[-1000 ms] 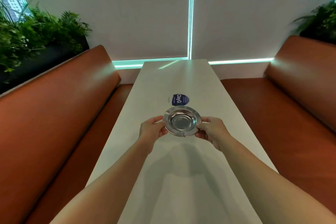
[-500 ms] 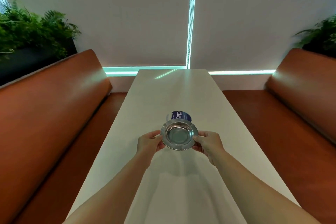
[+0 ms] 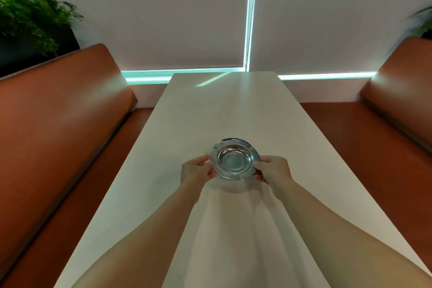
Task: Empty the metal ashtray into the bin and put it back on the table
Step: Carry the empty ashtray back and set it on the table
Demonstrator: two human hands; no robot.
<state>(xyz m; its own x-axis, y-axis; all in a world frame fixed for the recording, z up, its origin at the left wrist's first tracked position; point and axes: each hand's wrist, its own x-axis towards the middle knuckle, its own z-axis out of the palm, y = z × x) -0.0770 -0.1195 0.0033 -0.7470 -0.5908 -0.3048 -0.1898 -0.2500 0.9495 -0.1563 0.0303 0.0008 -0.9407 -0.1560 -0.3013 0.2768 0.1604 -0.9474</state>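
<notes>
Ashtray (image 3: 235, 161), bowl up and level, pinched between left hand (image 3: 196, 170) and right hand (image 3: 274, 169) just above the tabletop (image 3: 224, 105).

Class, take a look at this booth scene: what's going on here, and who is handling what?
A person stands at the end of a long white table between two brown bench seats, holding a metal ashtray by its rim, the left hand on one side and the right hand on the other. The bowl looks empty and shiny. It covers most of a dark blue sticker on the tabletop. Whether it already rests on the table is hard to tell. No bin is in view.
</notes>
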